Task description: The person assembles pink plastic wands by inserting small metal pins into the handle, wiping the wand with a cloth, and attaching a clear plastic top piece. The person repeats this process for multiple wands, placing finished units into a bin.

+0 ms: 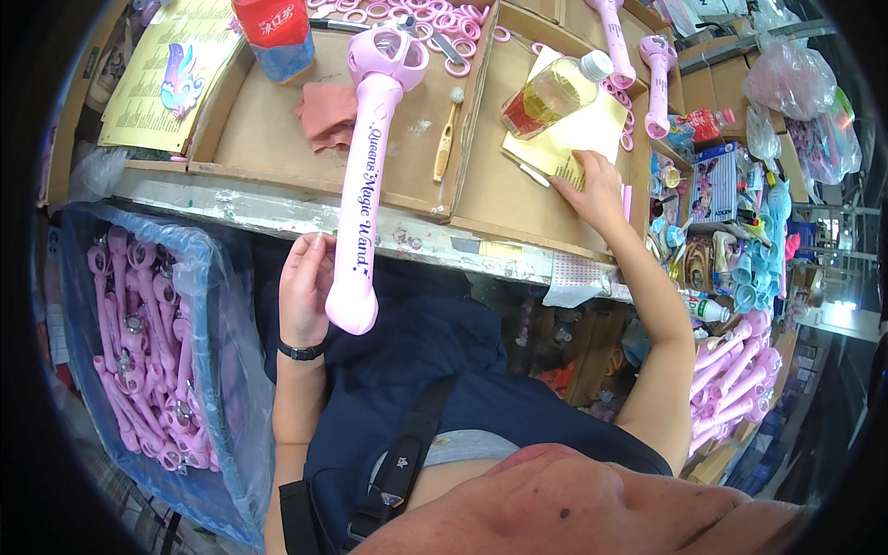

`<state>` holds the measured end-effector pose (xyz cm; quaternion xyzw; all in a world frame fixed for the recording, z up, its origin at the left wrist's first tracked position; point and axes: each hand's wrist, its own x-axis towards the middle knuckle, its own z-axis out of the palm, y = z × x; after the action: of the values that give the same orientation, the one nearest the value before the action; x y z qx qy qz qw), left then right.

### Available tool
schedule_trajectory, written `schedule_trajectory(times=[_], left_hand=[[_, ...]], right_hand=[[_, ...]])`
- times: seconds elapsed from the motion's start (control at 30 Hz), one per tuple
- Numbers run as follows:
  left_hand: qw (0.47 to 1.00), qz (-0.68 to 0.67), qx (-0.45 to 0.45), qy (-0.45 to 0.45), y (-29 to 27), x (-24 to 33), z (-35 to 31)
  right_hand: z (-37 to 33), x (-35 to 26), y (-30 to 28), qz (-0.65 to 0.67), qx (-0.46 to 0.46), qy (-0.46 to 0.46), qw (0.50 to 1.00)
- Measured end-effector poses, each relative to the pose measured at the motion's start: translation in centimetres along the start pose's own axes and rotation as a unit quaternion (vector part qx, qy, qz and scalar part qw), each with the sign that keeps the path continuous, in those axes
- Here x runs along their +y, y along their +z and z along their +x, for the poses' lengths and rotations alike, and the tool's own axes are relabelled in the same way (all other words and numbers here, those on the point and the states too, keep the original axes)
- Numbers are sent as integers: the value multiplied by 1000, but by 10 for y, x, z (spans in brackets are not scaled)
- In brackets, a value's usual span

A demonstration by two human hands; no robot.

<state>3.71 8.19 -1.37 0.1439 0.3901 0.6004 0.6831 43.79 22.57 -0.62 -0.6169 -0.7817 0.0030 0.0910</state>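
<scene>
A long pink toy wand [363, 176] with dark lettering down its handle and an openwork round head points away from me over the workbench. My left hand [306, 282] is at its lower end, fingers bent behind the handle and partly hidden by it. On the right, my right hand [597, 190] lies over a yellow printed sheet [601, 125], thumb and fingers apart. Its thumb is next to a thin white-ended stick or pen [534, 175]; whether they touch I cannot tell. Beyond that hand, a clear bottle [555, 97] with yellowish liquid leans on the sheet.
A wooden-handled brush [446, 148], a salmon cloth [326, 116] and pink rings [449, 23] lie in cardboard trays. A red-and-blue container [277, 42] stands behind. At left, a blue-lined bin [217, 361] holds several wands; more wands [735, 379] are piled at right.
</scene>
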Motion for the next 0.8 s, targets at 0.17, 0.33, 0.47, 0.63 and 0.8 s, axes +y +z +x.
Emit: schedule_trajectory(times=[0.17, 0.33, 0.47, 0.63, 0.8], left_hand=[[999, -20, -28, -4, -4, -3, 1], [1000, -19, -15, 5, -8, -3, 0], [1000, -10, -20, 21, -12, -3, 0], [1000, -16, -23, 13, -12, -3, -1], [999, -8, -24, 19, -12, 1, -4]], right_hand=[[-10, -6, -8, -59, 1, 14, 998], [-3, -5, -2, 105, -32, 82, 991], [-6, -9, 2, 82, -9, 91, 992], [-15, -11, 7, 55, -3, 37, 998], [-12, -7, 14, 45, 32, -10, 998]])
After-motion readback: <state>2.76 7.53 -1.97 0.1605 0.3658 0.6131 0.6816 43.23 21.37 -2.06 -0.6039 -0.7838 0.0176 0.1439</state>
